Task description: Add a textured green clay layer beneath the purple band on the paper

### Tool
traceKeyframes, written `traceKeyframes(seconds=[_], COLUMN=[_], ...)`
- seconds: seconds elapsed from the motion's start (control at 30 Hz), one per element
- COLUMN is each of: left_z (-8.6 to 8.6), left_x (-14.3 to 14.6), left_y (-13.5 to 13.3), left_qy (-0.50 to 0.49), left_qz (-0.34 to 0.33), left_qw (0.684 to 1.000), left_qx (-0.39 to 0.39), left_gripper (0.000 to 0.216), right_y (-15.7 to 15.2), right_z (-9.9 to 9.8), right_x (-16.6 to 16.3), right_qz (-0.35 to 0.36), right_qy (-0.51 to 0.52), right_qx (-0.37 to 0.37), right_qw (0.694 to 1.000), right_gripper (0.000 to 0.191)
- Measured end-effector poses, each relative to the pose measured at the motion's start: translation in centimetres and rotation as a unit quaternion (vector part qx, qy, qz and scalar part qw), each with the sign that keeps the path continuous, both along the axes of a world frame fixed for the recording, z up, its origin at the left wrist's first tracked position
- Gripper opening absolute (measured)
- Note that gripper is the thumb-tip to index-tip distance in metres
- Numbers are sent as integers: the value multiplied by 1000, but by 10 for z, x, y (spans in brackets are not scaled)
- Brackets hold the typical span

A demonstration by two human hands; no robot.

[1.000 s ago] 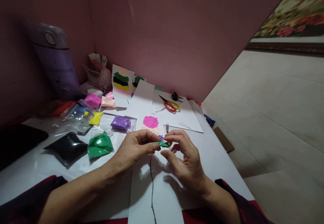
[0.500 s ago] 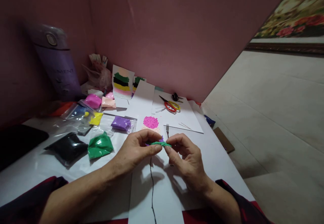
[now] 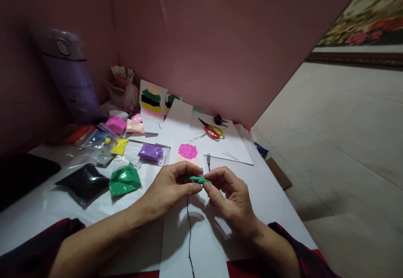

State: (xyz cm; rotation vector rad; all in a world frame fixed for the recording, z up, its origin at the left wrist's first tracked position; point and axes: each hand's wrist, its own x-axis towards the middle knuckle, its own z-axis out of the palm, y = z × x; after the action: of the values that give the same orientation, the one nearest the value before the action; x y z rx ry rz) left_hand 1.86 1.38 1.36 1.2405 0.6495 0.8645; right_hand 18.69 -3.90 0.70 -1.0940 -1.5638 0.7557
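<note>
A small strip of green clay (image 3: 199,180) is pinched between both hands just above the white table (image 3: 47,202). My left hand (image 3: 171,185) grips its left end with thumb and fingers closed. My right hand (image 3: 229,196) pinches its right end with thumb and forefinger. Right behind the hands lies a paper card with a pink and peach clay picture (image 3: 188,153), with a bit of purple showing under the strip. A small fork tool (image 3: 208,159) lies beside that card.
Bags of clay lie to the left: green (image 3: 124,180), black (image 3: 83,182), purple (image 3: 150,151), yellow (image 3: 119,146), pink (image 3: 115,124). Red and yellow scissors (image 3: 210,129) rest on white paper at the back. A purple flask (image 3: 71,76) stands against the wall. A black cord (image 3: 189,236) runs toward me.
My right hand has closed in and pinched the green strip's right end; the strip went from a bunched lump to a stretched, thinner piece. My left hand has kept its grip.
</note>
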Motion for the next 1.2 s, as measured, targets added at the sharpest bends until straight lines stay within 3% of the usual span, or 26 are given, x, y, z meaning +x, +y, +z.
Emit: traceKeyframes(seconds=[0.17, 0.3, 0.5, 0.67, 0.83, 1.0, 1.2], left_z=[-1, -1, 3, 1, -2, 5, 7], left_x=[0, -1, -2, -1, 1, 0, 0], left_y=[0, 0, -2, -1, -1, -5, -4], left_qy=[31, 39, 54, 42, 7, 70, 97], left_qz=[-6, 4, 2, 5, -10, -3, 17], left_qw=[999, 999, 999, 999, 1000, 996, 991], left_qx=[17, -7, 3, 4, -18, 47, 88], left_gripper=[16, 20, 19, 14, 29, 13, 13], right_y=[-1, 0, 0, 0, 0, -1, 0], right_z=[-1, -1, 1, 2, 1, 1, 0], right_x=[1, 1, 1, 2, 1, 1, 2], right_qz=[18, -7, -36, -46, -27, -10, -28], right_qy=[8, -25, -61, -54, -39, -47, -21], right_qx=[-1, 60, 40, 18, 34, 37, 25], right_qw=[1000, 998, 997, 997, 998, 998, 999], right_gripper=[7, 26, 5, 11, 6, 5, 4])
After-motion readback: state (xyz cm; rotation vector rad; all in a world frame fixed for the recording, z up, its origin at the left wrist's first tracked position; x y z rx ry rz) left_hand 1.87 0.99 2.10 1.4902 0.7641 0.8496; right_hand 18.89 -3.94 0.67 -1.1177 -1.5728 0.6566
